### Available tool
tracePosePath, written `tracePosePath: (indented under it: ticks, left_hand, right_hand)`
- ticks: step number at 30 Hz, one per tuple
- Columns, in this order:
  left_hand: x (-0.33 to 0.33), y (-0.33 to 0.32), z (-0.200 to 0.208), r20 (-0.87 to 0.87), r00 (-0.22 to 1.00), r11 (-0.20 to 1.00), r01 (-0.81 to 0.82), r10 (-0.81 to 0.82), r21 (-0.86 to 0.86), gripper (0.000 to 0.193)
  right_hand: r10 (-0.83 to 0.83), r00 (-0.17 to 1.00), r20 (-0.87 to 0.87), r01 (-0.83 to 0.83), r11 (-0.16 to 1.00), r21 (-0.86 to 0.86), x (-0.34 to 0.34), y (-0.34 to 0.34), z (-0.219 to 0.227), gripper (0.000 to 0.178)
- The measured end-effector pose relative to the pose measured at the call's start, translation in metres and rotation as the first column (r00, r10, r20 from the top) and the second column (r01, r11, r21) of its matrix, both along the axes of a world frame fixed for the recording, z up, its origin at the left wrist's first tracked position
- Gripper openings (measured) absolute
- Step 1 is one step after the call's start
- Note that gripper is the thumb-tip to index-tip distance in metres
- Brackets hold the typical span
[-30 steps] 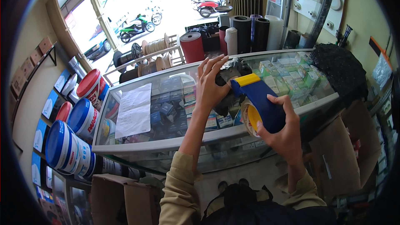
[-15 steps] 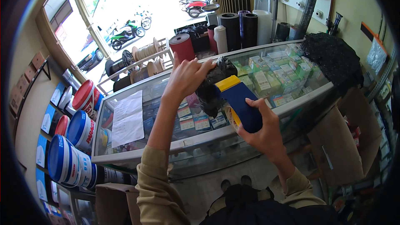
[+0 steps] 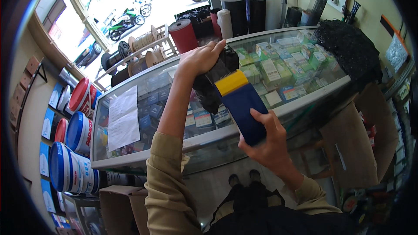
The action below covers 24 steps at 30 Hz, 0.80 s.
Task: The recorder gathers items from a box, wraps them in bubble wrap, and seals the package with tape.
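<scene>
A black plastic-wrapped bundle (image 3: 204, 91) rests on the glass top of a display counter (image 3: 196, 141). My left hand (image 3: 201, 58) lies across its far upper part, fingers stretched out and thumb hidden. In my right hand (image 3: 272, 137) is a blue tape dispenser (image 3: 244, 109), gripped between thumb and fingers. Its yellow cutter end (image 3: 231, 82) is up against the right side of the bundle. A dark strip, apparently tape, runs from that end onto the plastic under my left hand.
Small boxes (image 3: 272, 72) fill the counter beneath the glass, and a white paper sheet (image 3: 123, 117) lies on the left. Rolls (image 3: 235, 15) stand along the far edge. Black sheeting (image 3: 346, 48) covers the right end. Paint buckets (image 3: 69, 165) and cardboard boxes (image 3: 352, 137) flank the counter.
My left hand has flattened onto the bundle, its fingers closer together. The tape dispenser has shifted left and turned, its yellow end tipped more toward me. The view has shifted slightly.
</scene>
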State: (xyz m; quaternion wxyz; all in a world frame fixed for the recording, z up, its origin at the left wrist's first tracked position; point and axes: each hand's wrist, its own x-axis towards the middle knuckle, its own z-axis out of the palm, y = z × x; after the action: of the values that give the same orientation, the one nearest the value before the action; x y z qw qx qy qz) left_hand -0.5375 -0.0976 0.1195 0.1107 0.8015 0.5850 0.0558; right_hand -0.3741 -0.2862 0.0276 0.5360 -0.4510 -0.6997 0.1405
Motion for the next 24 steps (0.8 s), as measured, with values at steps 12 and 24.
tracePosePath:
  ticks: [12, 24]
  left_hand:
    - [-0.017, 0.0, -0.017, 0.023, 0.999, 0.96, 0.016, -0.024, 0.28, 0.05]
    - [0.023, -0.048, -0.031, -0.087, 0.984, 0.6, -0.023, 0.154, 0.8, 0.069]
  right_hand:
    - [0.013, 1.0, -0.011, -0.013, 1.0, -0.025, -0.01, -0.031, -0.023, 0.059]
    - [-0.019, 1.0, -0.016, 0.02, 0.999, 0.043, -0.003, -0.026, -0.045, 0.059]
